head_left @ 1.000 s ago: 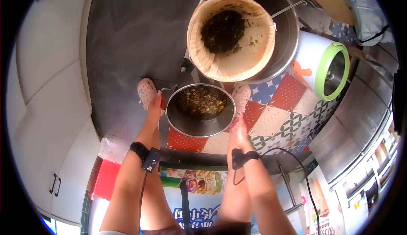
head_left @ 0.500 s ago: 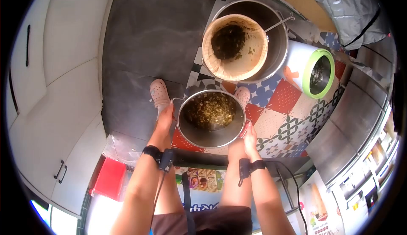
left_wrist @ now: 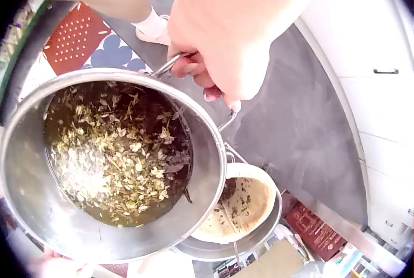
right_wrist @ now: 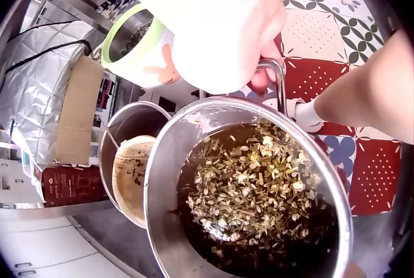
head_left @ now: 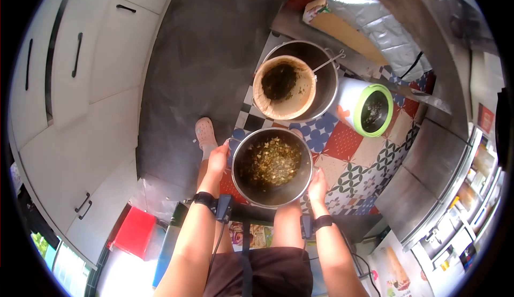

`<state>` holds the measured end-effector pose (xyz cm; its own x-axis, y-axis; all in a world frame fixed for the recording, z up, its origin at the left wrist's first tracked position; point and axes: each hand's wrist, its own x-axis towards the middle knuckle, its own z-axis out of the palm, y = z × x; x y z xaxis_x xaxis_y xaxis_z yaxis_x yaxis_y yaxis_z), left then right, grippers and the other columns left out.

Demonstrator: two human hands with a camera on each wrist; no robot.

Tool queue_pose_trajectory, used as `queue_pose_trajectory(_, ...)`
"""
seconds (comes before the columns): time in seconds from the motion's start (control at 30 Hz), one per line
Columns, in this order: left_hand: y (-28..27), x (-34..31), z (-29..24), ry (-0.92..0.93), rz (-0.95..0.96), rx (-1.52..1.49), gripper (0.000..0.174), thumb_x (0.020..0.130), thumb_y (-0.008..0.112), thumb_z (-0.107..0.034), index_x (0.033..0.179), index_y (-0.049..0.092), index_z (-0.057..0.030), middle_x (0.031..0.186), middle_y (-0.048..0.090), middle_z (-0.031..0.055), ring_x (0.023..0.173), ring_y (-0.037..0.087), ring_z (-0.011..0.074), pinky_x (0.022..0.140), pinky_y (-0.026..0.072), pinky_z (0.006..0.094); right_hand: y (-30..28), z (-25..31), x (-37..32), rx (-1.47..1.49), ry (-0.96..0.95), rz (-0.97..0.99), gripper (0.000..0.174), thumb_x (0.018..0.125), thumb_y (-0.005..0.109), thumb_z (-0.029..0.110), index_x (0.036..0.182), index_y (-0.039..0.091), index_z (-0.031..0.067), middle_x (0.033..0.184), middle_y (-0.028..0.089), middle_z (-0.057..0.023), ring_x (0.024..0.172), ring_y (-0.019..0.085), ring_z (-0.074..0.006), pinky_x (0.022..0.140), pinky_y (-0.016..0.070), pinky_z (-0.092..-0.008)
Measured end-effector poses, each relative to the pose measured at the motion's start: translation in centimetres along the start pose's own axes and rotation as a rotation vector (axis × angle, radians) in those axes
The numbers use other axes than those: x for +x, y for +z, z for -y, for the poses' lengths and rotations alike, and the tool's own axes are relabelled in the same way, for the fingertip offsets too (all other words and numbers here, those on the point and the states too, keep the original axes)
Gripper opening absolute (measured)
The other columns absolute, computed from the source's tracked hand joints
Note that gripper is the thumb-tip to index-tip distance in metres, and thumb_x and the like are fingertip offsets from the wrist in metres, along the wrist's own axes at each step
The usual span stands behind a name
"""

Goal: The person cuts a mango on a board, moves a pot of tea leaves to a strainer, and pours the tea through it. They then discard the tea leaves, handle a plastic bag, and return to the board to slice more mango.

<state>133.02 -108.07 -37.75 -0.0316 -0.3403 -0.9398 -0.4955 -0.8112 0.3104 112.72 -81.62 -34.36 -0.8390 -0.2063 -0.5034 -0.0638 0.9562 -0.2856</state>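
Note:
A steel pot (head_left: 251, 190) hangs between my two hands, raised in front of my legs. Dark liquid with floating pale and green leaves (left_wrist: 116, 161) fills its lower part. My left hand (head_left: 217, 162) curls round one wire handle (left_wrist: 167, 64); my right hand (head_left: 317, 187) grips the opposite handle (right_wrist: 279, 84). Beyond the pot on the floor stands a larger steel pot (head_left: 327, 91). A cloth strainer (head_left: 301, 100) with a metal handle sits in its mouth, wet dark leaves (head_left: 278, 81) lying inside.
A white bin with a green rim (head_left: 390, 104) stands right of the large pot, holding dark leaves. Behind are a silver insulated bag (head_left: 369, 18) and cardboard (head_left: 348, 34). White cabinets (head_left: 80, 136) line the left; a red box (head_left: 135, 231) is near my left side.
Both hands have lifted the pot from near the feet, higher and closer to my body. The head view has risen, so the large pot and strainer look smaller and farther off.

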Motion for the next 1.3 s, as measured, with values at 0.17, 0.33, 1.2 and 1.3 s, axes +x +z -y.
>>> queue_pose_trajectory(0.17,1.1,-0.5,-3.2,-0.047,-0.080,0.159,0.047,0.089,0.052,-0.042,0.063,0.053,-0.0027,0.059,0.052,0.0049,0.048,0.047,0.0153,0.046,0.0380,0.0309,-2.3,1.4,3.1,-0.035,0.031,0.151,0.033,0.093,0.042,0.020,0.121,0.053,0.0060,0.094,0.061,-0.0288,0.093,0.059,-0.0422,0.077,0.0479,-0.0451)
queue_pose_trajectory(0.33,1.6,0.3,-5.5,-0.123,-0.090,0.191,0.049,0.089,0.053,-0.042,0.065,0.054,0.0006,0.063,0.055,0.0105,0.049,0.051,0.0212,0.047,0.0414,0.0350,-3.5,3.7,5.7,-0.127,0.099,0.261,0.031,0.092,0.042,0.020,0.116,0.054,0.0046,0.095,0.061,-0.0285,0.095,0.059,-0.0423,0.080,0.0473,-0.0462)
queue_pose_trajectory(1.2,3.4,5.2,-8.2,-0.243,-0.046,0.227,0.049,0.090,0.052,-0.043,0.060,0.045,-0.0052,0.051,0.039,0.0061,0.040,0.037,0.0207,0.039,0.0264,0.0354,-4.2,7.2,9.2,-0.146,0.412,0.493,0.033,0.085,0.043,0.008,0.115,0.055,0.0016,0.086,0.066,-0.0177,0.060,0.065,-0.0271,0.047,0.0510,-0.0347)
queue_pose_trajectory(1.3,3.7,5.6,-8.4,-0.172,-0.049,0.273,0.049,0.090,0.052,-0.043,0.061,0.047,-0.0043,0.051,0.042,0.0064,0.040,0.038,0.0209,0.039,0.0282,0.0357,-2.9,4.9,9.6,-0.104,0.356,0.440,0.032,0.086,0.041,0.009,0.115,0.055,0.0027,0.082,0.065,-0.0171,0.057,0.065,-0.0262,0.046,0.0506,-0.0348)
